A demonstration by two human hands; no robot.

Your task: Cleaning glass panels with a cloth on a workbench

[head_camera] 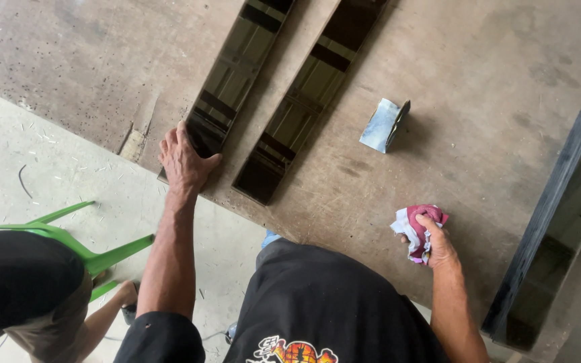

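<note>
two hands are at work at the counter [438, 81] edge, and we start with the nearer one: our right hand [438, 245] is closed around a crumpled red and white rag [417, 228], resting on the wood close to our body. our left hand [183, 158] lies spread and open, fingers flat on the near end of a long dark glass panel [237, 67] that sits right at the counter's edge above the concrete floor [48, 168]. we judge that a push from that hand could slide the end off the edge, and the glass could tip and break. a second dark panel [304, 101] lies just beside it, so a skewed panel could knock it. farther off a small folded card [384, 124] stands alone.
</note>
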